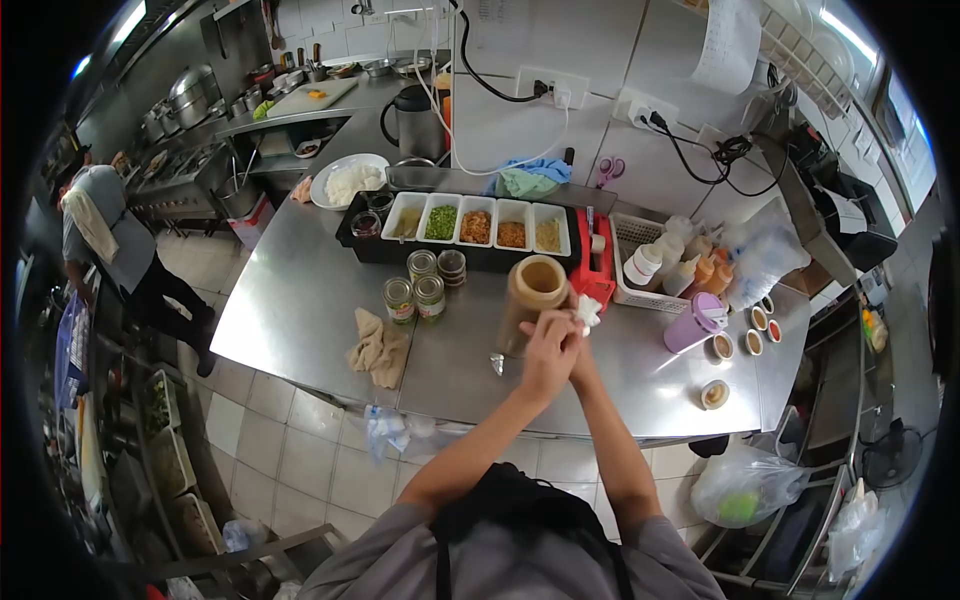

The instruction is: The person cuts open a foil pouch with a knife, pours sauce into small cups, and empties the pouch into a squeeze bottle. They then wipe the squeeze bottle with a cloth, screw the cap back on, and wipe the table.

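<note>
My left hand (549,352) is closed, its fingers pointing right and meeting my right hand (577,365). Much of the right hand is hidden behind the left. A small crumpled white piece (587,313), like tissue or thin plastic, sticks out at the fingertips and appears held in the right hand. Whatever the left fingers grip is hidden. Just behind my hands stands a tall tan container (524,320) with an open round top. A small scrap of foil (497,364) lies on the steel counter, left of the hands.
Beige cloth (377,348) and several glass jars (430,296) are left. Behind, a black holder (370,243) carries white tubs with chopped toppings. Right stand a red device (592,270), a bottle basket (640,296), a purple tumbler (693,326) and sauce cups (714,394). Another person (120,250) stands far left.
</note>
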The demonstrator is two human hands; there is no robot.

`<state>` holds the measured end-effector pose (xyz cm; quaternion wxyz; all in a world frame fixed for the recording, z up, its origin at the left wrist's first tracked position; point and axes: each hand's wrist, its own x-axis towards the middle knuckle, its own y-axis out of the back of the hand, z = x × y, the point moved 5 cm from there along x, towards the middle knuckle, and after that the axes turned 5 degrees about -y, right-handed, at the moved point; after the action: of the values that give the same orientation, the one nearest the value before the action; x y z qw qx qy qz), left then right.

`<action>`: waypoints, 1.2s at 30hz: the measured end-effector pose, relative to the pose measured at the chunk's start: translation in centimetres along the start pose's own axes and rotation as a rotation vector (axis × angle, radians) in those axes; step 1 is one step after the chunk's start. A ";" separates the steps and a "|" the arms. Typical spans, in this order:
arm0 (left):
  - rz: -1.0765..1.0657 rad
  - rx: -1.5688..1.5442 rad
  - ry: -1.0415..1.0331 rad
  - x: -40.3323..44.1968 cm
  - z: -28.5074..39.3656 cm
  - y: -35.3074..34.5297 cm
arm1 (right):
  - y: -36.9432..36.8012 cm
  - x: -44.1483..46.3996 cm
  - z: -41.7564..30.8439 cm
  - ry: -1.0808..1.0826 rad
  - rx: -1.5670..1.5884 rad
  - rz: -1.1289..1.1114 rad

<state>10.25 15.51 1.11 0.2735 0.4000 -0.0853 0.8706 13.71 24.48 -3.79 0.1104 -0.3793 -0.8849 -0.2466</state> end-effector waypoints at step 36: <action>0.075 -0.962 1.231 -14.9 -9.5 9.3 | -3.3 -9.7 0.2 -0.634 0.023 0.134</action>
<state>6.93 5.16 -15.59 0.3852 -0.3204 -0.2996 0.8119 18.01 16.66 -8.84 -0.1503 -0.4933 -0.8511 -0.0985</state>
